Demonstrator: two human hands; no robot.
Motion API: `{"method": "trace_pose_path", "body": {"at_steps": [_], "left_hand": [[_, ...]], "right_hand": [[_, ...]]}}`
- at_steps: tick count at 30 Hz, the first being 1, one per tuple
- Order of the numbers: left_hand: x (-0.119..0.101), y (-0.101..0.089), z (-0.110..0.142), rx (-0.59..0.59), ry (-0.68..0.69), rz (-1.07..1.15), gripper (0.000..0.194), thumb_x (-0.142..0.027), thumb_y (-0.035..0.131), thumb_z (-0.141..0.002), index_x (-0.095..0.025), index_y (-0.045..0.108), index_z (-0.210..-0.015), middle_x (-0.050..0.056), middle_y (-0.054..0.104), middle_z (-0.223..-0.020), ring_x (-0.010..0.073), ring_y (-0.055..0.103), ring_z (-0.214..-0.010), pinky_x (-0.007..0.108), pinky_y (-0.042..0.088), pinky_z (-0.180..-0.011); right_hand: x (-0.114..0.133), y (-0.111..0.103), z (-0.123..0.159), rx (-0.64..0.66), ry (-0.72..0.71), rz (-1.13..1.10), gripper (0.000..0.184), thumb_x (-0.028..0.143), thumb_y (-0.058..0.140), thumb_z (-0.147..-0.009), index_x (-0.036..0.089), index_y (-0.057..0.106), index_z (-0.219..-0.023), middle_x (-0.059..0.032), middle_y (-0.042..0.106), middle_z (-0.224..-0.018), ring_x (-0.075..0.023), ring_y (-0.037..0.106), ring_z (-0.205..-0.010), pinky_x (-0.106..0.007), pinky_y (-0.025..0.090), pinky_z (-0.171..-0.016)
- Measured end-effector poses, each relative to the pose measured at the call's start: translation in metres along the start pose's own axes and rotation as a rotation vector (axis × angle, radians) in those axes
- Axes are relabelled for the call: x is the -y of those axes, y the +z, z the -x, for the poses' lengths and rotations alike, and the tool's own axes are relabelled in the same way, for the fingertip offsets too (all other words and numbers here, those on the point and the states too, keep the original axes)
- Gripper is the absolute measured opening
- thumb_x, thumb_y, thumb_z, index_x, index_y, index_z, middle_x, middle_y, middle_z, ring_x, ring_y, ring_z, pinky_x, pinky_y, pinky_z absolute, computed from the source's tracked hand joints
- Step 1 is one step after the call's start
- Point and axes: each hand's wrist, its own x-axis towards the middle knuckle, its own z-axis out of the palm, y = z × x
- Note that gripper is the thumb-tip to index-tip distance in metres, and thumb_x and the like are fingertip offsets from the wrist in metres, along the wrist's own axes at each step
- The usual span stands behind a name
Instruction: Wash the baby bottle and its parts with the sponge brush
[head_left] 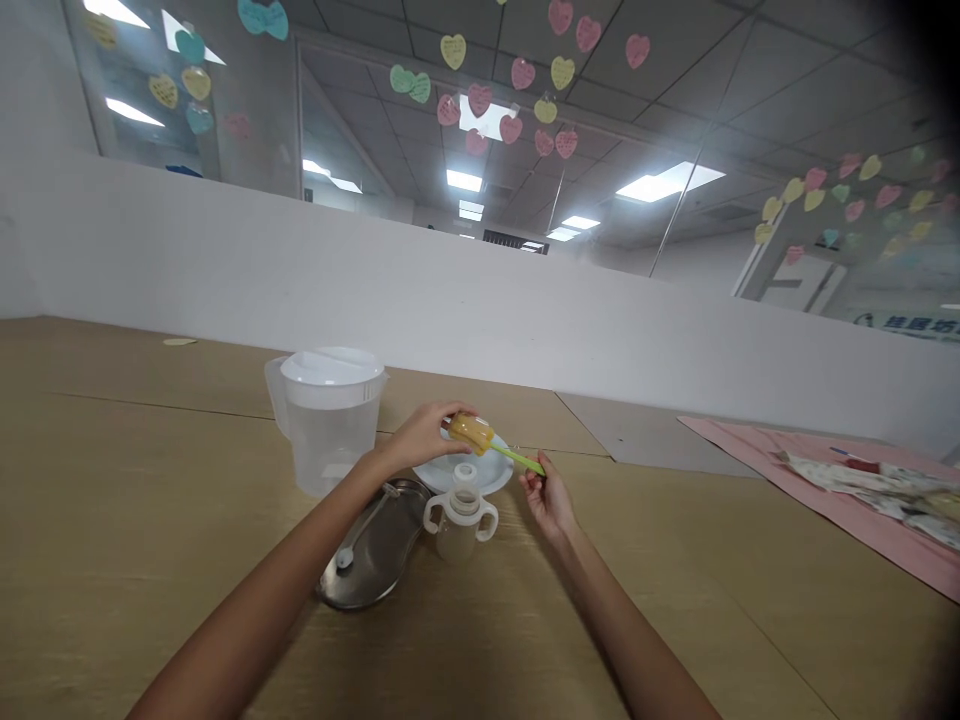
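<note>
My left hand (431, 437) is closed around a translucent amber, cup-like piece (470, 432), tilted above a white bowl (495, 478). A thin green handle (521, 460) runs into its lower right end; whatever sits at the handle's inner end is hidden. My right hand (551, 497) pinches the outer end of that handle. Just below both hands stands a clear baby bottle (457, 535), uncapped, with a white two-handled ring around its neck. A small white ring-like part (465, 474) shows behind the bottle's mouth, at the bowl.
Left of the bottle lies a kidney-shaped metal tray (390, 560) holding a thin white-tipped tool (364, 530). A lidded plastic pitcher (330, 425) stands behind it. On the right, a pink cloth (750, 455) carries patterned fabric (862, 490). A white wall (450, 310) edges the table.
</note>
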Motion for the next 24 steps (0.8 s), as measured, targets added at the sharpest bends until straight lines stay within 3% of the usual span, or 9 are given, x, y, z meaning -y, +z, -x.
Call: {"method": "trace_pose_path", "body": {"at_steps": [6, 12, 18, 24], "left_hand": [[-0.004, -0.003, -0.001, 0.008, 0.035, -0.007, 0.046, -0.037, 0.067, -0.062, -0.022, 0.057, -0.105, 0.002, 0.06, -0.105, 0.0166, 0.056, -0.091, 0.028, 0.046, -0.078], [0.004, -0.005, 0.003, 0.002, 0.005, -0.167, 0.042, -0.032, 0.065, -0.064, -0.022, 0.057, -0.104, 0.007, 0.045, -0.116, 0.0167, 0.055, -0.088, 0.031, 0.046, -0.078], [0.008, -0.008, 0.003, 0.02, -0.033, -0.171, 0.052, -0.029, 0.068, -0.06, -0.022, 0.053, -0.109, 0.005, 0.056, -0.103, 0.0186, 0.056, -0.088, 0.032, 0.046, -0.079], [-0.003, -0.006, 0.002, 0.021, -0.033, -0.085, 0.075, -0.035, 0.073, -0.054, -0.024, 0.042, -0.122, 0.004, 0.06, -0.102, 0.019, 0.057, -0.089, 0.032, 0.046, -0.079]], "right_hand": [[0.003, -0.003, -0.001, 0.051, 0.049, -0.001, 0.018, 0.02, 0.057, -0.075, 0.016, 0.046, -0.062, 0.0121, 0.035, -0.033, 0.0, 0.029, -0.025, -0.009, 0.042, -0.036], [0.011, -0.014, -0.009, -0.058, -0.054, -0.03, 0.028, 0.02, 0.047, -0.081, 0.019, 0.036, -0.055, 0.0138, 0.027, -0.029, 0.0003, 0.022, -0.023, -0.01, 0.044, -0.041], [0.012, -0.014, -0.01, -0.036, -0.072, -0.033, 0.025, 0.022, 0.052, -0.078, 0.019, 0.038, -0.058, 0.0135, 0.032, -0.032, -0.0002, 0.025, -0.024, -0.01, 0.043, -0.04], [0.004, -0.009, -0.01, 0.009, -0.049, -0.042, 0.014, 0.021, 0.058, -0.076, 0.017, 0.047, -0.068, 0.0099, 0.047, -0.04, -0.0024, 0.043, -0.032, -0.012, 0.047, -0.04]]}}
